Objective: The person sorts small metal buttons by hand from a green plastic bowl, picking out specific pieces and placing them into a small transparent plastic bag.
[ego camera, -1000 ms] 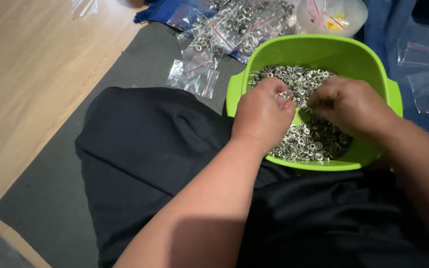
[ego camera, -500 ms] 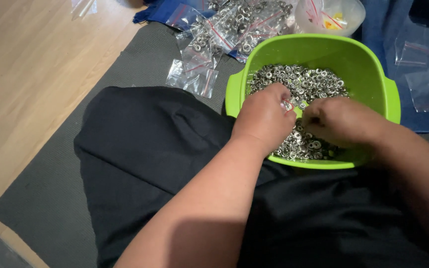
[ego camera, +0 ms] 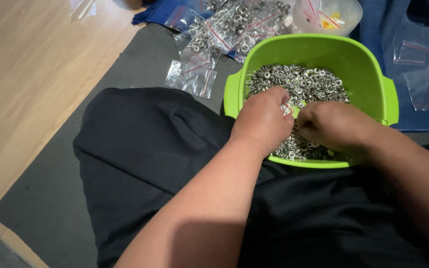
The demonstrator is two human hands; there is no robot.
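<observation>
Small shiny metal rings (ego camera: 301, 82) are heaped in a glossy green tub (ego camera: 368, 64) held on a black-clad lap. Both hands are buried in them, left (ego camera: 264, 119) and right (ego camera: 331, 124), fingers curled; what is pinched cannot be told. The hands have drawn closer since half a second ago.

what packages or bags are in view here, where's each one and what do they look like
Filled zip bags: heap on the mat beyond the green tub, small, clear, red seal strips, silvery rings inside.
Flat bags: on the grey mat left of the tub, clear, mostly empty.
Empty bags: on blue cloth right of the tub, clear, square.
Clear round container: behind the tub, holding bags with red strips and something yellow.
</observation>
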